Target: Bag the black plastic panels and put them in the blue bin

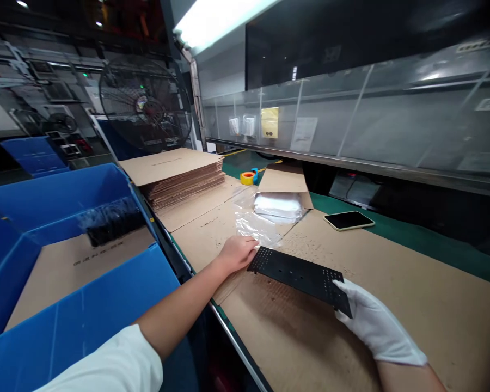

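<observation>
My right hand (371, 321), in a white glove, grips the right end of a flat black metal panel (294, 272) with small holes clustered near both ends. The panel is tilted a little above the cardboard-covered bench. At its left end is my bare left hand (239, 252), fingers closed at the near edge of a clear plastic bag (255, 226). The left fingertips are close to the panel's corner; whether they also touch it is unclear. The bag lies crumpled beyond that hand.
An open cardboard box (283, 178) with white bags (278, 207) lies behind. Nearby are yellow tape (247, 178) and a phone (349, 220). Stacked cardboard sheets (188, 185) stand at back left. Left of the bench, a blue bin (81, 305) holds wrapped black parts (114, 223).
</observation>
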Motion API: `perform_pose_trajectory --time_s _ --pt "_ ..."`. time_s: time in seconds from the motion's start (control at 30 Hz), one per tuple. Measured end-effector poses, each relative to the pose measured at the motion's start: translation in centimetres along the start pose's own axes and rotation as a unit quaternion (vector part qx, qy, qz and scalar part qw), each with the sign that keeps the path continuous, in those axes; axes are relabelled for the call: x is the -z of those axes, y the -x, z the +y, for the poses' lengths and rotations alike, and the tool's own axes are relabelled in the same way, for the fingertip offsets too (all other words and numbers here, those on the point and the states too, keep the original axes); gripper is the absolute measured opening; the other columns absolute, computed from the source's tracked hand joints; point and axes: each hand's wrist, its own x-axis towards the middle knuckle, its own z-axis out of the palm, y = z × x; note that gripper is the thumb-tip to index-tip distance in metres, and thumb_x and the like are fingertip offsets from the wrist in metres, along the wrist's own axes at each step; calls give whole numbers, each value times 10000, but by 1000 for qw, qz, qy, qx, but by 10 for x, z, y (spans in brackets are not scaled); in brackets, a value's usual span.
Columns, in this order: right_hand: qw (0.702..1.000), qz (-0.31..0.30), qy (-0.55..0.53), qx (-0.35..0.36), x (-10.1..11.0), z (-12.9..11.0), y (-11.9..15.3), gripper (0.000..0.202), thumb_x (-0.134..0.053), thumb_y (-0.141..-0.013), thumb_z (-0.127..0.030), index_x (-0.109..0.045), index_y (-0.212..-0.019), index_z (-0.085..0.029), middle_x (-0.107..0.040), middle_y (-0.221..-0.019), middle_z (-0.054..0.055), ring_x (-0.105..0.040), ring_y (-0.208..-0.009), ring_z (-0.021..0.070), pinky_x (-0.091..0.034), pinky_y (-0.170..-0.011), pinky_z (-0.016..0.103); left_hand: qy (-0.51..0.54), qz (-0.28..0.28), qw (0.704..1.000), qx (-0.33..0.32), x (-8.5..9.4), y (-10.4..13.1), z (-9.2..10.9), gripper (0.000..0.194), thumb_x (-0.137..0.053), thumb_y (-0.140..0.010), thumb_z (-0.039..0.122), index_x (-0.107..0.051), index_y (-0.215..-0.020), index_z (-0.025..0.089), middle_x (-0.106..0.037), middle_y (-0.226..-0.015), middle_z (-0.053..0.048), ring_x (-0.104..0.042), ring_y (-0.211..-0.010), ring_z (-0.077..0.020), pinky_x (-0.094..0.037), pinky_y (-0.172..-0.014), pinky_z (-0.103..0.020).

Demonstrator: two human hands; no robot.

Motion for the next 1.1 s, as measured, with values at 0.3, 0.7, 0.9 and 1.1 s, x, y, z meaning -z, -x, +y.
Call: perform_pose_trajectory --time_s 0.3,0.7,0.9,1.1 --pt "995 14 -59 -82 -4 11 -11 285 -779 -652 -161 -664 -895 -255 -732 -818 -26 -669 -662 137 -537 -535 210 -7 -63 998 -7 3 -3 -4 492 -493 -790 81 -546 -1269 181 -588 -1295 -77 -599 -1109 -236 -495 -925 -353" --pt "995 45 -74 -49 -7 9 -13 284 -792 -653 -164 -640 -884 -227 -708 -748 -26 -629 -568 105 -538 -514 198 33 -69 997 -3 12 -2 0 620 -475 -744 31 -483 -1353 144 -508 -1388 -86 -527 -1229 -229 -460 -1022 -361" --pt "995 70 -64 -29 -15 11 -11 315 -840 -601 -192 -585 -785 -217 -637 -609 -71 -575 -478 79 -488 -427 168 111 -54 992 14 19 -1 18 629 -470 -729 32 -516 -1336 189 -506 -1393 -56 -503 -1256 -194 -421 -1067 -329" --pt "999 3 4 -46 -34 22 -7 346 -836 -631 -256 -609 -887 -204 -664 -636 -29 -620 -524 105 -532 -501 202 177 -61 982 -34 18 4 58 605 -479 -739 59 -514 -1338 136 -517 -1379 -89 -519 -1241 -198 -420 -1068 -306"
